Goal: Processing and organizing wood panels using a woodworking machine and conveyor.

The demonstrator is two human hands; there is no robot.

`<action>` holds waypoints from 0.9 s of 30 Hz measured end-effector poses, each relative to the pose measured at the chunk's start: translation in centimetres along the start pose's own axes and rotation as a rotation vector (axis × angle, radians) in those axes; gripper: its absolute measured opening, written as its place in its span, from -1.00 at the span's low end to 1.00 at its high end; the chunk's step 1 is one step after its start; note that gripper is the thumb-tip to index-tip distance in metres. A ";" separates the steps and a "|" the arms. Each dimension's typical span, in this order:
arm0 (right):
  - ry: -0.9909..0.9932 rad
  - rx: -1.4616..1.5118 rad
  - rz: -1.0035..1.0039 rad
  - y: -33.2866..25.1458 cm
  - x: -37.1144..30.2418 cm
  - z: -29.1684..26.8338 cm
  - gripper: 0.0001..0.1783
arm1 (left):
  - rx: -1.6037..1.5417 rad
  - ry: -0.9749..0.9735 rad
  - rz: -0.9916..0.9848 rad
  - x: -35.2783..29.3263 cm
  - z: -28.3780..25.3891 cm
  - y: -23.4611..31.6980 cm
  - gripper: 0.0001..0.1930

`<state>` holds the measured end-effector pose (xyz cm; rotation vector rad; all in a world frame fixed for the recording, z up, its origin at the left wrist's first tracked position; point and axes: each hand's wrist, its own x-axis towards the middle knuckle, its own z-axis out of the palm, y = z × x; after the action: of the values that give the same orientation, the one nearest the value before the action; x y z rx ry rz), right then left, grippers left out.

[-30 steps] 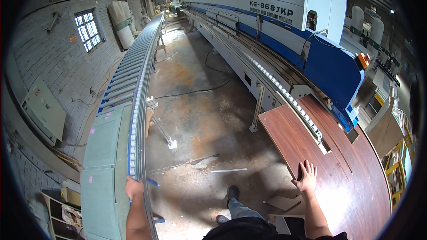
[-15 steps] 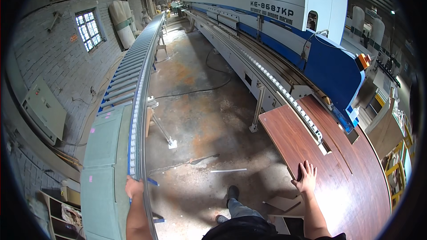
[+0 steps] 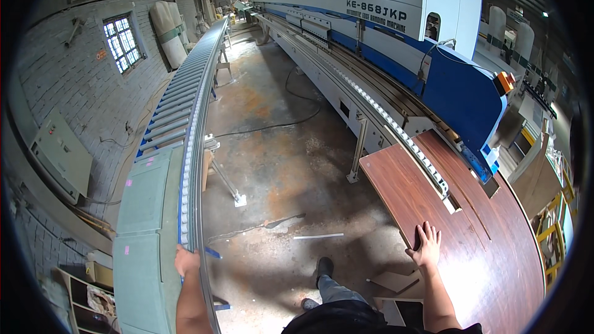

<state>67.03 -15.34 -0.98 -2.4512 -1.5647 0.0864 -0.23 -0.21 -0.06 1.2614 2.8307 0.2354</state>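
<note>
My right hand [image 3: 424, 245] lies flat near the left edge of a table with a glossy reddish-brown wood-grain top [image 3: 495, 272]. Its fingers are spread and nothing is under the palm but the surface. On the other side, my left hand [image 3: 187, 262] is closed over the side rail [image 3: 194, 210] of a long roller conveyor, where a row of small white wheels runs. The undersides of its fingers are hidden. Beside that hand, greenish-grey panels [image 3: 139, 201] with small pink marks cover the conveyor's near end.
A long white and blue machine [image 3: 396, 31] stretches away on the right, its wheel track [image 3: 396, 124] reaching over the table. Bare conveyor rollers [image 3: 176, 102] lie ahead on the left. A concrete floor aisle [image 3: 278, 167] with a black cable [image 3: 266, 128] and metal support legs runs between.
</note>
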 end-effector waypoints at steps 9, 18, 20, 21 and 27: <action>-0.002 -0.004 0.003 -0.2 -0.1 -0.3 0.01 | -0.003 -0.009 -0.003 -0.3 -0.3 0.2 -0.43; -0.005 -0.010 0.008 0.0 0.1 -0.2 0.01 | -0.012 -0.021 0.003 -0.1 0.1 -0.1 -0.38; -0.005 -0.014 -0.004 0.1 0.0 -0.2 0.02 | -0.013 0.052 0.025 -0.1 0.4 -0.1 -0.45; -0.014 -0.017 0.004 0.1 0.0 -0.3 0.02 | -0.012 0.048 0.034 -0.1 0.5 0.0 -0.45; -0.022 -0.012 0.011 -0.1 0.1 -0.5 0.02 | -0.003 0.036 0.019 0.0 0.5 -0.1 -0.44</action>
<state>67.05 -15.29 -0.47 -2.4769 -1.5652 0.1061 -0.28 -0.22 -0.62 1.2971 2.8488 0.2653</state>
